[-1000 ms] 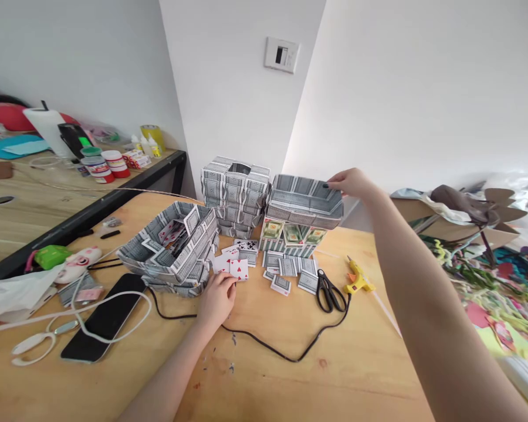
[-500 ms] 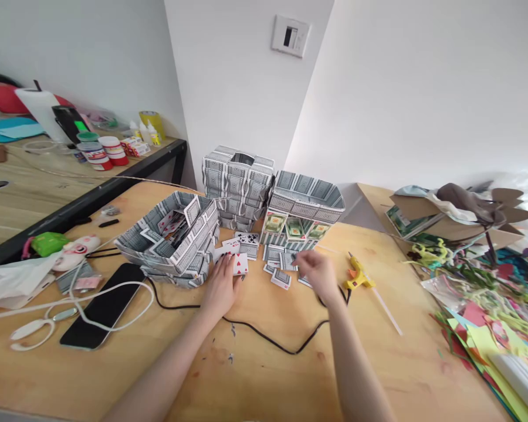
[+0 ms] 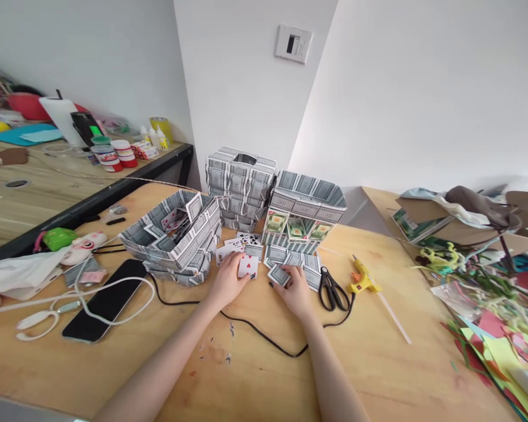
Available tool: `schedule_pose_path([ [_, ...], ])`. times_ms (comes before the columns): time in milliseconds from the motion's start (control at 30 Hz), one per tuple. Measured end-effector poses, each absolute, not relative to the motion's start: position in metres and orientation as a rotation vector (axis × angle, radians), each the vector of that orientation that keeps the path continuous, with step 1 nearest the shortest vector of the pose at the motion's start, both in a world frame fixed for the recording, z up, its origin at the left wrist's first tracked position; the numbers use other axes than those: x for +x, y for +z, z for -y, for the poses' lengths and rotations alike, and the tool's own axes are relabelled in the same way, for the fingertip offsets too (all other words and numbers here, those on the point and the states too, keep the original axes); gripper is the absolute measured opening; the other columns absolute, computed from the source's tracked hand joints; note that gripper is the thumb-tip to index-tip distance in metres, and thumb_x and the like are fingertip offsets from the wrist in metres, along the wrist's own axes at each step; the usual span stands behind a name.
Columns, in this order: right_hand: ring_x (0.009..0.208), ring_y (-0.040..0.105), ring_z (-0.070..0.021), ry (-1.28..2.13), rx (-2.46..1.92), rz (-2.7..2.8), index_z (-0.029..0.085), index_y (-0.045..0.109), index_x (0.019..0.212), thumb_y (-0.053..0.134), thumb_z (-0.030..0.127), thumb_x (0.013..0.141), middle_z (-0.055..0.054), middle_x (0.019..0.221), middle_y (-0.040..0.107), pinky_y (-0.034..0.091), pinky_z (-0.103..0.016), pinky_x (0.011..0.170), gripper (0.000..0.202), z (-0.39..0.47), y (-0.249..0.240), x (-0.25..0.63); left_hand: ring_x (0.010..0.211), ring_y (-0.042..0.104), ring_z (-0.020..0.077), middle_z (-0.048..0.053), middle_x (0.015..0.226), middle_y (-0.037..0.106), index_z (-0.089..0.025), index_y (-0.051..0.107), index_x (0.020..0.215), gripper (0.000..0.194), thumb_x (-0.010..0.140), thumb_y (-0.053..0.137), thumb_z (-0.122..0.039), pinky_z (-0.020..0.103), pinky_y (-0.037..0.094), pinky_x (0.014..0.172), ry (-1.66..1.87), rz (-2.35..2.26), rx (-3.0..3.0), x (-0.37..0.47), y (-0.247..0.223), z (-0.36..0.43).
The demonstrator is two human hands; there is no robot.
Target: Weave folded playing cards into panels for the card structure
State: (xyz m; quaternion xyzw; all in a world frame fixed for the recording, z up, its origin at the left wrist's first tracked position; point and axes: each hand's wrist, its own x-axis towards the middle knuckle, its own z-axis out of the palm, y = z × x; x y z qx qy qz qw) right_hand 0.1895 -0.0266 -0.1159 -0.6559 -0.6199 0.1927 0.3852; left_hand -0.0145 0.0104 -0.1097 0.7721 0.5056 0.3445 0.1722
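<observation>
My left hand (image 3: 227, 280) holds a playing card (image 3: 248, 266) face up, with red hearts on it, just above the wooden table. My right hand (image 3: 295, 291) is lower and to the right, its thumb and fingers closed about a grey-backed playing card (image 3: 276, 275) lying face down. More face-down cards (image 3: 297, 258) are spread beyond that hand, and face-up cards (image 3: 232, 244) lie past my left hand. Behind them stand a box built of folded cards (image 3: 307, 202) and a taller card structure (image 3: 241, 181). An open card basket (image 3: 171, 234) with loose cards inside is at the left.
Black scissors (image 3: 333, 290) and a yellow glue gun (image 3: 363, 283) lie to the right, the gun's black cord (image 3: 268, 339) looping across the table (image 3: 255, 381). A phone (image 3: 105, 299) and white cable lie left. Coloured paper and yarn (image 3: 462, 281) fill the right side.
My right hand has moved left and down from the scattered cards onto a face-down card, uncovering the scissors. My left hand still holds the hearts card, now slightly farther right in view.
</observation>
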Motion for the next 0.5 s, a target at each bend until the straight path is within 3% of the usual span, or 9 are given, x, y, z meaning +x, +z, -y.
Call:
schedule_pose_path([
  [167, 0.053, 0.043, -0.0088, 0.505, -1.547, 1.408, 0.021, 0.052, 0.102, 0.06, 0.028, 0.066, -0.004, 0.095, 0.042, 0.045, -0.027, 0.052, 0.037, 0.024, -0.118, 0.19, 0.111, 0.044, 0.0249, 0.01, 0.114, 0.048, -0.016, 0.039, 0.119, 0.06, 0.065, 0.063, -0.017, 0.039, 0.037, 0.094, 0.966, -1.54, 2.162, -0.003, -0.111, -0.023],
  [233, 0.054, 0.043, -0.0092, 0.467, -1.557, 1.321, 0.021, 0.051, 0.102, 0.06, 0.028, 0.067, -0.004, 0.095, 0.041, 0.046, -0.028, 0.055, 0.038, 0.021, -0.119, 0.192, 0.105, 0.048, 0.0244, 0.009, 0.107, 0.052, -0.017, 0.044, 0.113, 0.051, 0.065, 0.062, -0.016, 0.037, 0.04, 0.089, 0.987, -1.582, 2.15, 0.0, -0.111, -0.023],
  [400, 0.054, 0.043, -0.0097, 0.42, -1.599, 1.208, 0.02, 0.05, 0.102, 0.061, 0.03, 0.066, -0.004, 0.094, 0.04, 0.047, -0.031, 0.058, 0.039, 0.019, -0.121, 0.195, 0.079, 0.056, 0.0199, 0.005, 0.079, 0.059, -0.017, 0.054, 0.08, 0.007, 0.077, 0.051, -0.023, 0.03, 0.043, 0.07, 0.941, -1.612, 2.205, 0.0, -0.112, -0.016],
  [500, 0.053, 0.043, -0.0097, 0.421, -1.602, 1.211, 0.021, 0.052, 0.101, 0.062, 0.031, 0.065, -0.004, 0.094, 0.04, 0.047, -0.031, 0.057, 0.039, 0.019, -0.121, 0.195, 0.062, 0.055, 0.0172, 0.003, 0.065, 0.058, -0.018, 0.054, 0.073, 0.02, 0.083, 0.041, -0.029, 0.026, 0.039, 0.057, 0.826, -1.611, 2.214, -0.003, -0.114, -0.012],
])
